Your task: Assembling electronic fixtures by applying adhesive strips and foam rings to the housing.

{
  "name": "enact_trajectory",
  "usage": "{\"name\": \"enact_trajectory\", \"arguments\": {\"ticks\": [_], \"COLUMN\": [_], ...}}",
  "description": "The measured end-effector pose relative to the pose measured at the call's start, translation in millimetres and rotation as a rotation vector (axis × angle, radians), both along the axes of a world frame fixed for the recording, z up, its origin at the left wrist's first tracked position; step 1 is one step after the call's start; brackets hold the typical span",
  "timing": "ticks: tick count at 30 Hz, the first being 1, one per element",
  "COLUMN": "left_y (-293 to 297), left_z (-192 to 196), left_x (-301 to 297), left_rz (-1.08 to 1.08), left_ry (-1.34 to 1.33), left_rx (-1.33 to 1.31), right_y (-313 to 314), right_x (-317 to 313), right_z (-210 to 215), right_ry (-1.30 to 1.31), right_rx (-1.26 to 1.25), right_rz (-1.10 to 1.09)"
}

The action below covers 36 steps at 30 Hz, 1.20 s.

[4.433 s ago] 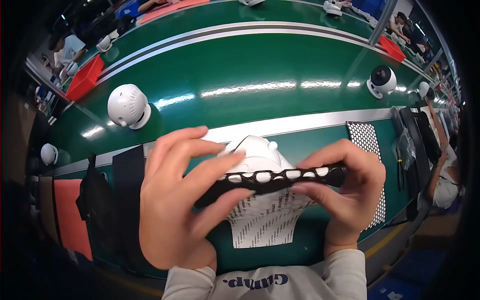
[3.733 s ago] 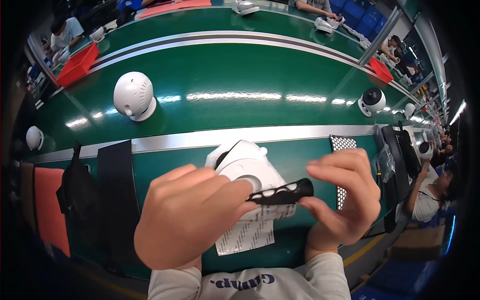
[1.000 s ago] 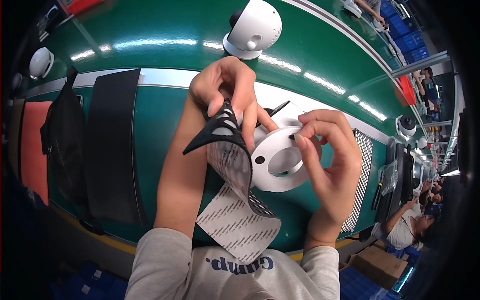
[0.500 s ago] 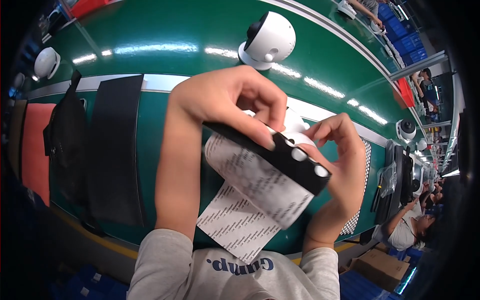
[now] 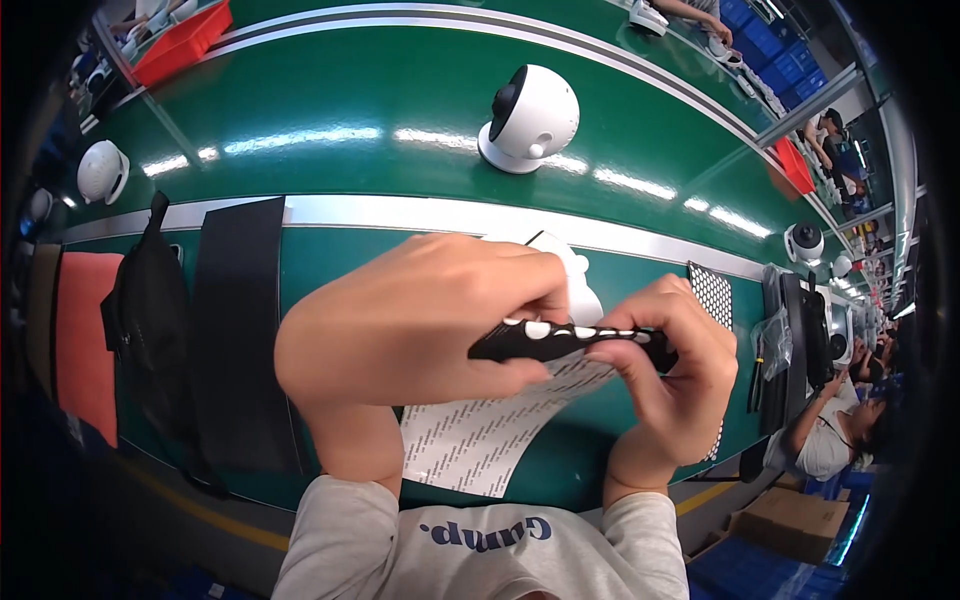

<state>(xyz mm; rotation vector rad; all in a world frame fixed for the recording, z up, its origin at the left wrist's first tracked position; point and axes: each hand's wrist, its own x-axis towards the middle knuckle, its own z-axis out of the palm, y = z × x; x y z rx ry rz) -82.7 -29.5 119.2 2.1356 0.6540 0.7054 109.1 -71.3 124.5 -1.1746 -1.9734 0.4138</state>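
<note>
Between my two hands is a black strip with white round dots (image 5: 548, 345), its dotted edge turned up. My left hand (image 5: 430, 310) pinches its left end between thumb and fingers. Closed on the right end is my right hand (image 5: 680, 345), thumb at the near side. White backing paper (image 5: 460, 440) with rows of dark print hangs from below the strip toward my shirt. Just behind my hands stands a white rounded device (image 5: 582, 290), partly hidden by them.
A white ball-shaped camera (image 5: 540, 115) stands on the green bench beyond the metal edge. At left lie a dark flat sheet (image 5: 240, 330), a black pouch (image 5: 150, 310) and an orange sheet (image 5: 85, 340). A white-dotted sheet (image 5: 710, 295) and black parts (image 5: 792, 350) lie at right.
The strip has tilted so its dotted edge faces up. My left hand has rolled over and moved left and down. The backing paper now hangs flatter below.
</note>
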Motion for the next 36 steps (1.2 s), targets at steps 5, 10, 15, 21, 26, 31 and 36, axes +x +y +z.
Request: {"name": "enact_trajectory", "arguments": {"ticks": [5,10,15,21,26,31,36], "left_y": [-10.7,-12.1,-12.5,-12.0,-0.3,24.6,20.8], "left_z": [-0.4,-3.9,-4.2,-3.7,4.4,-28.2,-36.3], "left_x": [1.7,10.8,13.9,14.3,-5.6,-41.4,-27.9], "left_rz": [0.177,0.288,0.283,0.262,-0.007,-0.465,-0.672], "left_ry": [0.058,0.214,0.218,0.224,0.165,0.011,0.045], "left_rx": [0.108,0.178,0.194,0.209,-0.054,-0.212,-0.242], "right_y": [2.6,0.7,-5.4,-8.6,-18.0,-29.6,-30.5], "right_x": [4.0,-5.1,-4.8,-5.2,10.0,29.7,25.8], "right_z": [5.4,4.3,-5.0,-8.6,-1.5,-17.5,-49.8], "right_ry": [-0.215,-0.324,-0.367,-0.393,0.008,0.466,0.201], "right_rx": [0.086,0.301,0.357,0.343,0.276,-0.346,-0.365], "right_rz": [0.036,-0.113,-0.071,-0.038,0.166,0.096,0.149]}}
